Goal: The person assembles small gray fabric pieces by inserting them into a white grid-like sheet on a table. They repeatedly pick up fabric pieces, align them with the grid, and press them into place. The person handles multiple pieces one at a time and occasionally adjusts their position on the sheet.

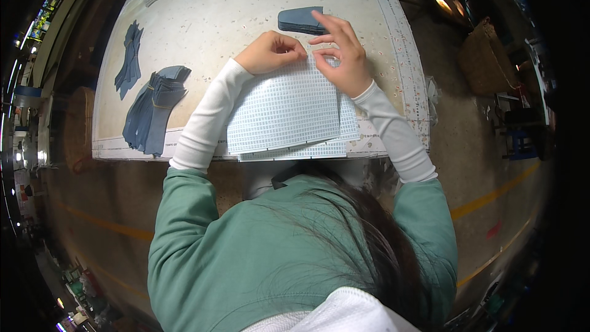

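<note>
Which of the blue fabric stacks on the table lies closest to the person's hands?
The small flat stack just beyond the right hand, almost at its fingertips. The other blue stacks lie far off at the table's left side and far edge.

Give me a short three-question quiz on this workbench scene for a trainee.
1. True or false: both hands touch the top edge of the white grid sheets.
2. What lies just beyond the right hand? A) dark blue-grey cut pieces B) scissors C) a cup
3. Where is the banded bundle of blue-grey pieces relative to the left hand?

Key: 1 true. 2 A, the small stack. 3 to its left, on the table.
</note>
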`<state>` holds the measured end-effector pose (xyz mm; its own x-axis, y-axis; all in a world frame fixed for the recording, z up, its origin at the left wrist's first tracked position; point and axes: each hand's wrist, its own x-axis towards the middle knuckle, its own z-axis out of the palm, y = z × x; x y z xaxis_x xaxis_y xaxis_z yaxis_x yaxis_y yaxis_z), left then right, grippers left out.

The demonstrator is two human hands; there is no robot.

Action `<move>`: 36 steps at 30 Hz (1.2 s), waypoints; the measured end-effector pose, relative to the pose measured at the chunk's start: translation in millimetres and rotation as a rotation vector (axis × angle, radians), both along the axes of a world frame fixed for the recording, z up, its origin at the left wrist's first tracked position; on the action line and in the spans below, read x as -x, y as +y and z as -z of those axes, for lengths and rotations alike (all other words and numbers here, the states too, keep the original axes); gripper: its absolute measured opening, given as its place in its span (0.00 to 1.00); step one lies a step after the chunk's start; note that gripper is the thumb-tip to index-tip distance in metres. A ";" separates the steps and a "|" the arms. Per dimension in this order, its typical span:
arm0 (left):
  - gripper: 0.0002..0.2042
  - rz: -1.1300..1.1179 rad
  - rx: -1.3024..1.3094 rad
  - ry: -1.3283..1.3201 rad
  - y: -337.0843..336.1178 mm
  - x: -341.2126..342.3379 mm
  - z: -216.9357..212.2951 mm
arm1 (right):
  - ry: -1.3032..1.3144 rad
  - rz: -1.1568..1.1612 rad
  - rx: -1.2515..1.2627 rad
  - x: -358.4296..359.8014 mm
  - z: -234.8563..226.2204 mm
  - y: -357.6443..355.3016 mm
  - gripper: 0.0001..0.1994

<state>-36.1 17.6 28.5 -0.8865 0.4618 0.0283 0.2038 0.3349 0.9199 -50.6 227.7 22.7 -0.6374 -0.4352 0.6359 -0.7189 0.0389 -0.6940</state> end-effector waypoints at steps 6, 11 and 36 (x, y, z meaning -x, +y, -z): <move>0.15 -0.002 0.277 0.384 3.2 2.9 -3.4 | -0.453 0.010 0.247 21.7 6.0 10.7 0.27; 0.29 -0.223 0.720 0.738 -5.1 69.2 0.0 | -0.385 0.143 0.144 42.9 17.2 22.7 0.12; 0.19 -0.218 0.428 0.540 4.3 27.6 -4.4 | 0.168 0.352 -0.597 52.4 -1.9 -9.5 0.03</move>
<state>-63.6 21.9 32.9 -0.8730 0.3447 0.3450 0.4806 0.7280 0.4888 -103.0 218.2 24.6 -0.7181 -0.5263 0.4553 -0.6894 0.6271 -0.3626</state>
